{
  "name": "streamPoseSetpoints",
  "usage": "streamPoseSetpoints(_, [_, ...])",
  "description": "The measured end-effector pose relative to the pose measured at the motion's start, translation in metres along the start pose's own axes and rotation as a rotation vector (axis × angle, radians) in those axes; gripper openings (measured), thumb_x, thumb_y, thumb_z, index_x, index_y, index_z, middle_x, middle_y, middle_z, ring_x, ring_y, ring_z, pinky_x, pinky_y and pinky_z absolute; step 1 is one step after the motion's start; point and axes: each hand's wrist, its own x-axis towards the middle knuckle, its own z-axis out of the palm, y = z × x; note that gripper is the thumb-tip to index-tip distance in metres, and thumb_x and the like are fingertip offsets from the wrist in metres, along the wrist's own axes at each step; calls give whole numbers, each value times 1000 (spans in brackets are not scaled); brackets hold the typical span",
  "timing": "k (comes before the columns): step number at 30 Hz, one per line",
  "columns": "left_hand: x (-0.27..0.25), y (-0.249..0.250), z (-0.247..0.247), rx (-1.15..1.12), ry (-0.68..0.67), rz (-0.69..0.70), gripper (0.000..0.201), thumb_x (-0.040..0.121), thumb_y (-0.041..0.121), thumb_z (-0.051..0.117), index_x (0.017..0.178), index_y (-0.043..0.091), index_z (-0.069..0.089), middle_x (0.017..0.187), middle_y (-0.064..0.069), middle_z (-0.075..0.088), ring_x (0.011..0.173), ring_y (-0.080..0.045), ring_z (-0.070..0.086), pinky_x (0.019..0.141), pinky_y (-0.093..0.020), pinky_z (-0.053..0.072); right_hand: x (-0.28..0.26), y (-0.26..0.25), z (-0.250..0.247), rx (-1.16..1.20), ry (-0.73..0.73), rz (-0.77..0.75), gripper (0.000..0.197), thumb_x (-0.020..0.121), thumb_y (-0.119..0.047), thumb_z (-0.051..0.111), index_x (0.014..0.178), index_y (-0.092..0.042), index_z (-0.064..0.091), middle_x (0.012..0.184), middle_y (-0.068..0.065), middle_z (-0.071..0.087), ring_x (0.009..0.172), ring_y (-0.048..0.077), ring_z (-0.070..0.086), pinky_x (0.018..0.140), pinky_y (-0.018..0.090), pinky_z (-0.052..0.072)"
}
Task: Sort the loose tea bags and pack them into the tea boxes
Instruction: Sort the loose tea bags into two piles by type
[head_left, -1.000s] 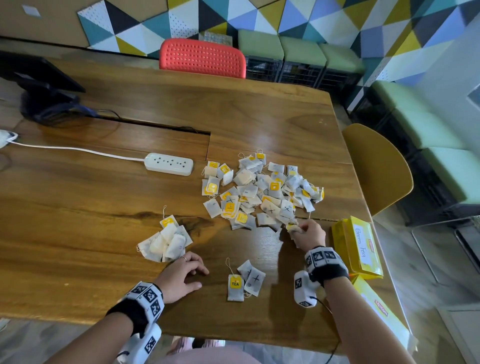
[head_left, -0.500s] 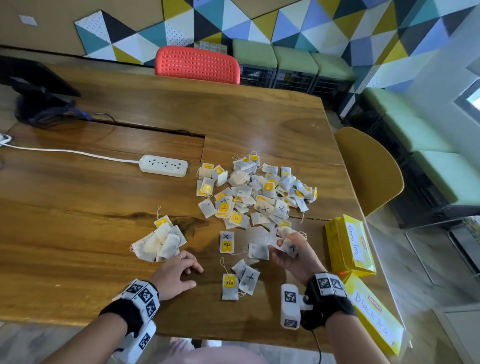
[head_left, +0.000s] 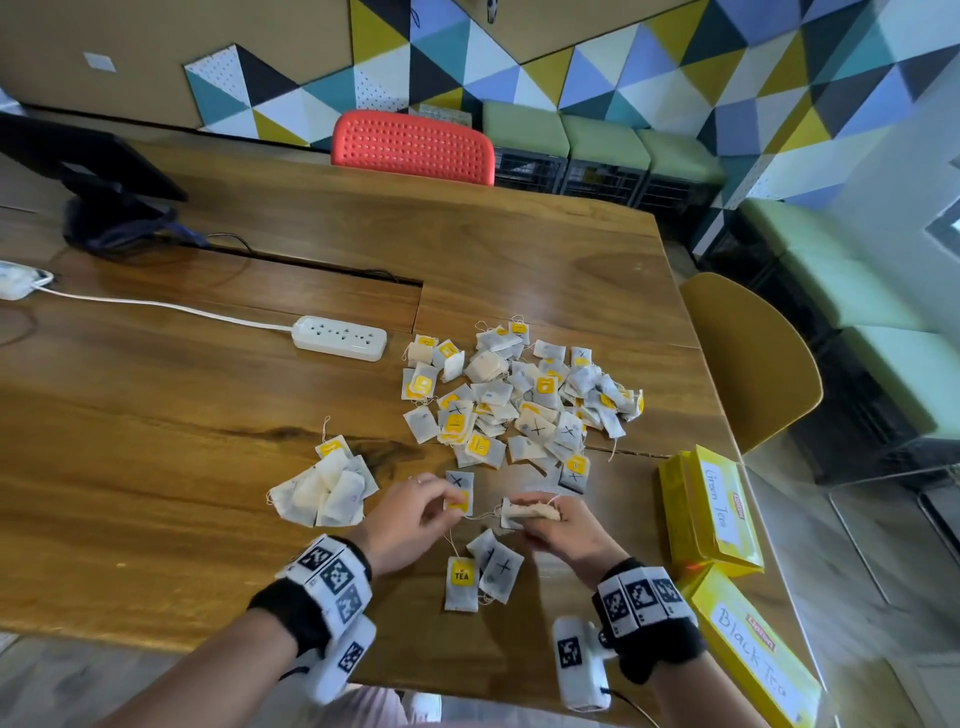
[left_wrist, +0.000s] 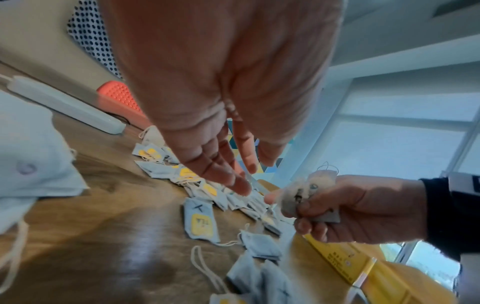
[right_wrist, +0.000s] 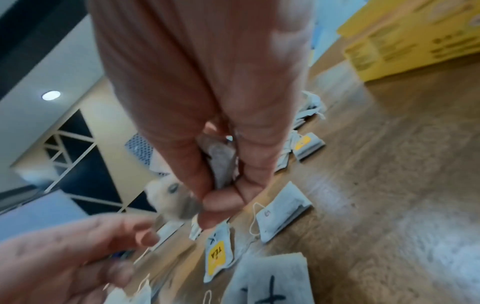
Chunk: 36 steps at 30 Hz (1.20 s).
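A big brown wooden bench (head_left: 156, 441) holds many small white paper tea bags. The biggest heap, a loose pile of white tea bags with yellow tags (head_left: 519, 400), lies in the middle of the bench, a bit to the right. Some bags in it have a black X drawn on them.

To the left of the hands sits a small bunch of plain white tea bags (head_left: 324, 488). Near the front edge, between the two wrists, lies a little group of three tea bags (head_left: 480, 571); one has a yellow tag that says TEA and one has a black cross.

The right hand (head_left: 563, 530) has its fingers curled round a crumpled white tea bag (head_left: 530, 512). Its grip is tight on that bag, held just above the bench. In the left wrist view this bag (left_wrist: 301, 193) sticks out of the fist.

The left hand (head_left: 410, 519) reaches over a flat white tea bag with an X and a yellow tag (head_left: 460, 491). Its fingers look loose and partly straight, but I cannot tell if they pinch the tag or the string.

At the right edge of the bench lie two yellow card tea boxes. The far one is the yellow box marked Green Tea (head_left: 711, 509). The near one is the yellow box marked Black Tea (head_left: 753, 654). Both are shut.

A white power strip (head_left: 340, 338) lies left of the big pile. A red plastic chair (head_left: 413, 148) stands at the far side, and a yellow chair (head_left: 748, 358) stands on the right.
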Motion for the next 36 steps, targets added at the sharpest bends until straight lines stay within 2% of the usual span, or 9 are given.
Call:
streamPoseSetpoints(4, [10, 15, 7, -85, -57, -101, 29, 96, 39, 52, 117, 20, 61, 92, 8, 68, 74, 1, 62, 68, -13, 46, 0, -1, 7, -286, -2, -145, 45, 79, 1, 72, 120, -7, 56, 95, 11, 67, 74, 10, 66, 67, 21, 53])
streamPoseSetpoints(9, [13, 21, 21, -443, -195, -334, 36, 96, 37, 52, 112, 6, 57, 87, -15, 71, 71, -22, 70, 62, -28, 54, 0, 0, 14, -353, 21, -207, 28, 74, 1, 76, 92, -14, 60, 80, 4, 65, 63, 5, 62, 60, 21, 49])
streamPoseSetpoints(14, [15, 14, 20, -586, -196, -333, 26, 83, 18, 74, 104, 9, 62, 89, -9, 71, 73, -16, 68, 62, -23, 55, -2, 1, 15, -364, 37, -188, 24, 71, -2, 79, 83, -17, 65, 80, 2, 67, 70, 13, 62, 65, 30, 52])
streamPoseSetpoints(18, [13, 10, 16, -508, -127, -260, 27, 75, 10, 80, 99, 16, 70, 98, -1, 71, 91, -11, 66, 78, -21, 55, -9, -1, 13, -209, 8, -124, 16, 80, 4, 69, 89, -9, 66, 82, 11, 68, 71, 16, 66, 61, 22, 52])
streamPoseSetpoints(21, [12, 7, 13, -486, -63, -247, 30, 80, 10, 75, 106, 23, 68, 106, 4, 68, 100, -10, 64, 80, -18, 54, -17, -3, 10, -52, -4, -79, 11, 88, -1, 62, 99, -3, 64, 88, 17, 69, 70, 17, 67, 58, 19, 50])
streamPoseSetpoints(25, [10, 3, 10, -479, -79, -241, 28, 89, 9, 64, 104, 32, 67, 106, 10, 67, 87, -2, 61, 69, -12, 47, -20, 1, 2, 119, 7, 41, 24, 90, -4, 59, 114, -4, 53, 100, 20, 71, 76, 22, 67, 67, 30, 50])
streamPoseSetpoints(28, [8, 1, 9, -417, -112, -251, 28, 93, 9, 59, 96, 35, 69, 96, 12, 67, 77, -1, 59, 65, -10, 44, -20, 5, -5, 308, -22, 104, 25, 96, -8, 51, 120, -5, 49, 102, 21, 71, 86, 30, 66, 76, 36, 51])
streamPoseSetpoints(33, [6, 3, 10, -473, -126, -227, 25, 89, 7, 64, 96, 30, 71, 102, 6, 70, 96, -11, 65, 72, -18, 53, -19, 8, -12, 526, -34, 158, 30, 99, -11, 34, 124, -1, 48, 112, 27, 66, 93, 36, 64, 72, 35, 53])
streamPoseSetpoints(36, [5, 9, 11, -347, -27, -81, 23, 82, 9, 73, 95, 28, 72, 99, 11, 70, 93, -3, 65, 81, -19, 54, -16, 9, -15, 599, -33, 177, 36, 96, -11, 30, 124, 2, 48, 116, 29, 64, 102, 41, 61, 75, 36, 51])
